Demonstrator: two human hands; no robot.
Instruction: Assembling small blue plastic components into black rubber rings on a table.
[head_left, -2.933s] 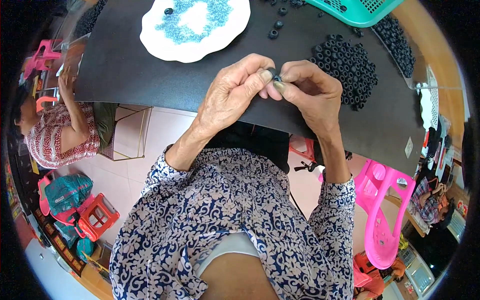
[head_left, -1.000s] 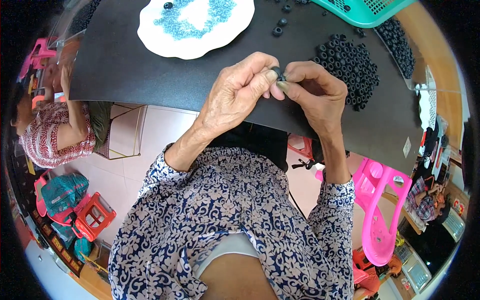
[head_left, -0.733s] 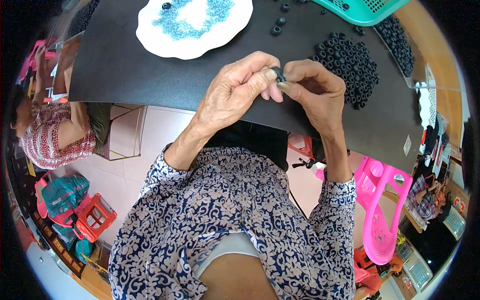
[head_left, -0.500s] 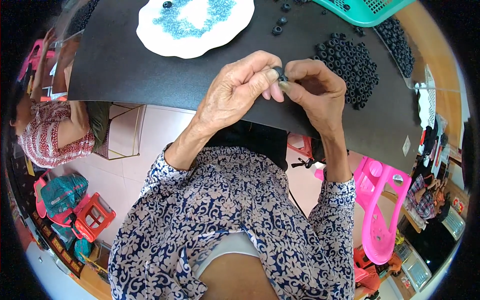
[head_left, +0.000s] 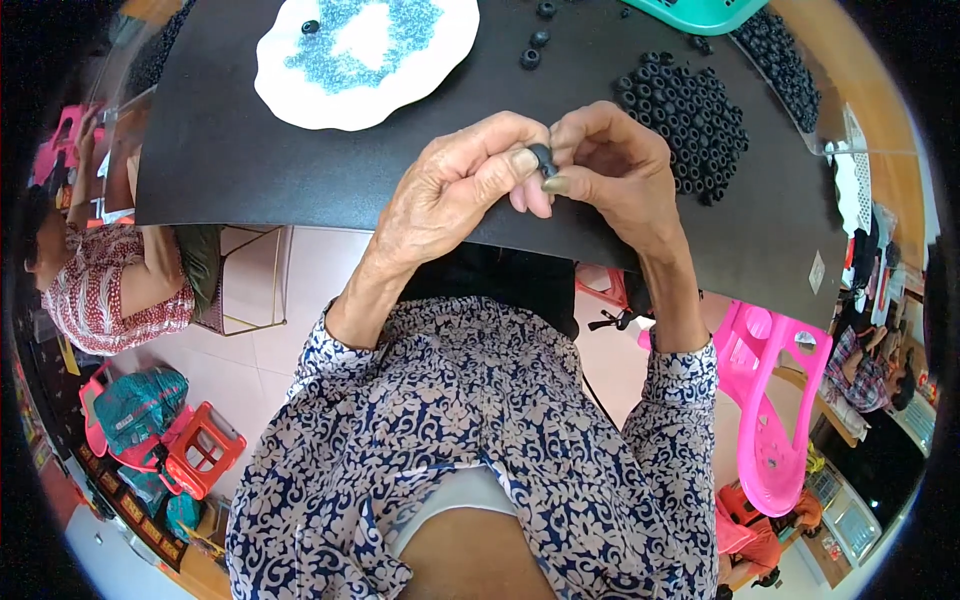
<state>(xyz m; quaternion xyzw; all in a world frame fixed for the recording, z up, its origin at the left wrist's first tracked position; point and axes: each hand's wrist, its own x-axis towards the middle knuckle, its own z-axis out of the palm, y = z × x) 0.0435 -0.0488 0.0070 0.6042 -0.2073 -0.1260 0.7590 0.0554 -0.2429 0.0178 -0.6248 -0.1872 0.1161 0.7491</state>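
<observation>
Over the near edge of the dark table, my left hand (head_left: 445, 195) pinches a small black ring-like part (head_left: 541, 154) between thumb and fingers. Fingertips of my right hand (head_left: 625, 175) are closed at the part's other side, thumbnail against it. Whether the right fingers also hold something tiny is hidden. Just beyond my right hand lies a pile of similar black parts (head_left: 690, 125) with holes in them. Far left of my hands is a white wavy-rimmed plate (head_left: 275, 85) with many tiny blue pieces (head_left: 415, 35) and one black part (head_left: 310, 27) on it.
A few loose black parts (head_left: 530, 59) lie between plate and pile. A green basket (head_left: 715, 18) and a clear-walled container of black parts (head_left: 785, 75) stand at the far right. A pink chair (head_left: 775, 430) is at my right. Another person (head_left: 115, 285) sits at the left.
The whole view has shifted a little, with the plate and pile now further left. Both hands stay together at the black part, their grip nearly the same.
</observation>
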